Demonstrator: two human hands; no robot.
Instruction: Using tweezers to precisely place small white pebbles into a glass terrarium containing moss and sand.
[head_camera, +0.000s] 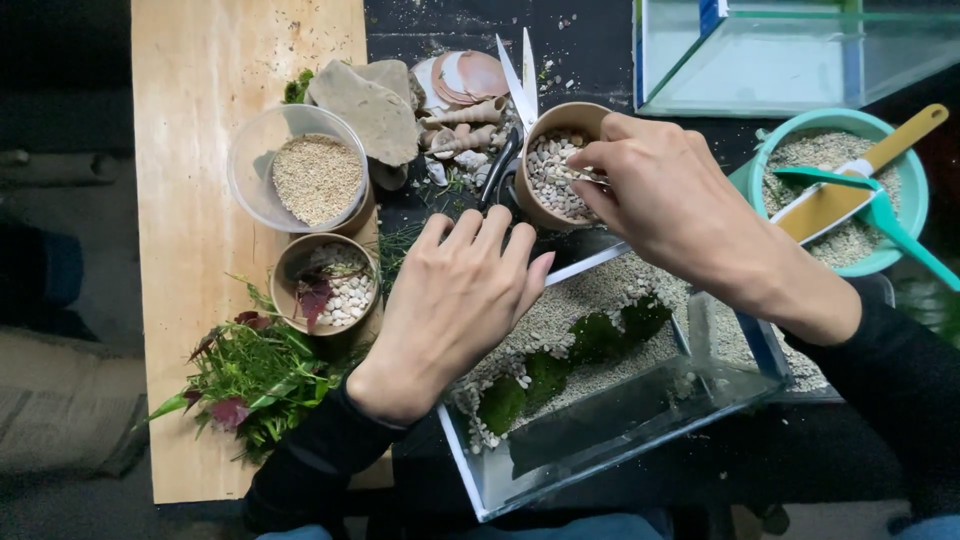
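From the head camera, the right hand (668, 195) reaches over a brown paper cup of pale pebbles (560, 172), its fingers pinched together on a thin metal tool, probably tweezers (580, 176), whose tip lies among the pebbles. The left hand (462, 290) rests palm down, fingers loosely spread and holding nothing, on the near left rim of a small glass tank (600, 440). The tank, directly below both hands, holds light gravel with dark green moss patches (590, 345). Scissors (512, 110) lie just left of the cup, beside spiral shells (462, 125) and flat stones (365, 100). On the wooden board (190, 250) stand a clear cup of sand (312, 178), a second pebble cup (328, 285) and cut green plants (255, 385). A teal bowl of gravel with scoops (845, 190) sits at right.
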